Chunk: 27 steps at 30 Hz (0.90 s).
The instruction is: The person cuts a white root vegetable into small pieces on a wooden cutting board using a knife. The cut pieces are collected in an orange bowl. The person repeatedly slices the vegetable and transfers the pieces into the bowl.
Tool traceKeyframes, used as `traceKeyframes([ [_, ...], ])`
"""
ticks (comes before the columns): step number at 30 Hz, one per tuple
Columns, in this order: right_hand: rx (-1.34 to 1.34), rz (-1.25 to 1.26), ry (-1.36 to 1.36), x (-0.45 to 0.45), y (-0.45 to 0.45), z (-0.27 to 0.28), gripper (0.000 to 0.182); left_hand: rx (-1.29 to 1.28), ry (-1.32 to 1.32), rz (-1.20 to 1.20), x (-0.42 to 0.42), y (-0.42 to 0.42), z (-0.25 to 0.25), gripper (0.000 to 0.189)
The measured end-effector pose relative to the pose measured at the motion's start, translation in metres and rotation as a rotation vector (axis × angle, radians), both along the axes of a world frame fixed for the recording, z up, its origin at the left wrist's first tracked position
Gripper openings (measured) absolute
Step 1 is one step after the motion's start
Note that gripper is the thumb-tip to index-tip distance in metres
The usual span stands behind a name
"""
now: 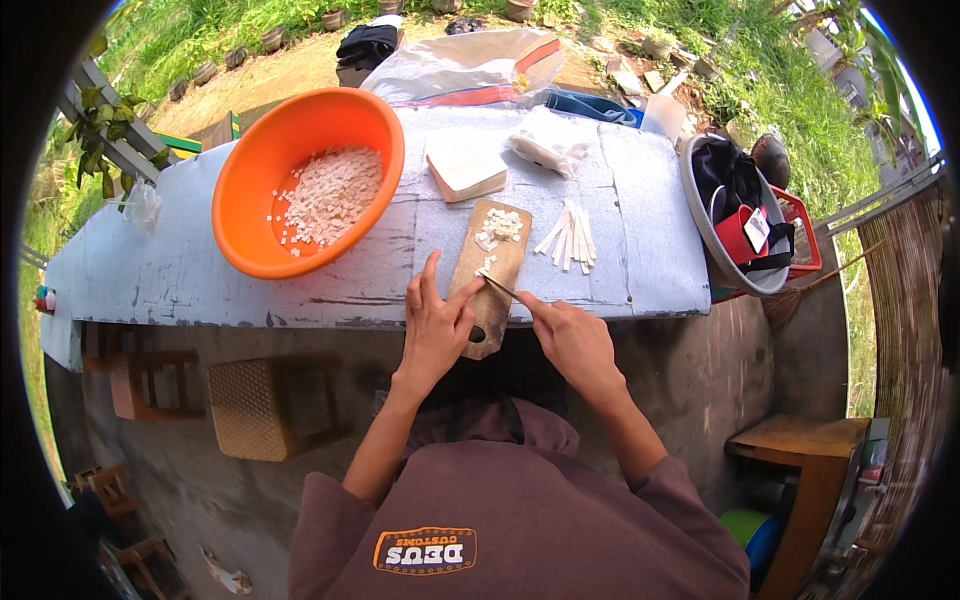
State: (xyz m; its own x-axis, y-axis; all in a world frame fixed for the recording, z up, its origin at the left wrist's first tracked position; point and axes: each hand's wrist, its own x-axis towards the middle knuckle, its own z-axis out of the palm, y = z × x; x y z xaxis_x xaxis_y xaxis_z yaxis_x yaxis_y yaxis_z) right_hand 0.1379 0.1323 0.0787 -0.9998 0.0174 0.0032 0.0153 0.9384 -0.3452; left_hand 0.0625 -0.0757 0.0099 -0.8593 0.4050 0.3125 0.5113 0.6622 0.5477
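Note:
A wooden cutting board (517, 259) with a hole in its handle lies over the table's near edge. My right hand (574, 334) grips a knife (501, 286), its blade tip low on the board. Beside that tip my left hand (439, 322) reaches onto the board, one digit touching near a small white piece and the other fingers spread; whether it pins anything is hidden. Small cut white pieces (502, 225) form a pile at the board's far end. To the right lie several thin white strips (568, 236). Behind the board sits a stack of square white sheets or slices (466, 169).
An orange basin (247, 251) at the left holds many small white pieces (337, 191). A clear plastic bag with pale contents (551, 142) rests at the back of the table (652, 225). A grey tub (694, 202) with dark cloth stands at the right edge. Below left is a woven-top stool (247, 409).

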Motion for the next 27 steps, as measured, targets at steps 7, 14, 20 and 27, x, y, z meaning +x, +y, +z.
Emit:
traceKeyframes([
  [7,-0.056,-0.028,-0.030,0.010,0.015,0.006,0.039,0.083,-0.027,-0.010,-0.001,-0.003,0.000,0.039],
  [14,-0.180,-0.112,0.080,0.010,0.006,-0.002,0.037,0.097,-0.080,-0.076,-0.002,-0.011,0.006,0.052],
  [20,-0.285,-0.186,0.156,-0.006,0.014,-0.008,0.036,-0.062,0.039,-0.211,-0.032,0.006,0.012,0.074],
  [27,-0.377,-0.388,0.263,-0.018,0.051,-0.024,0.033,-0.153,0.218,-0.343,-0.088,0.062,0.001,0.071],
])
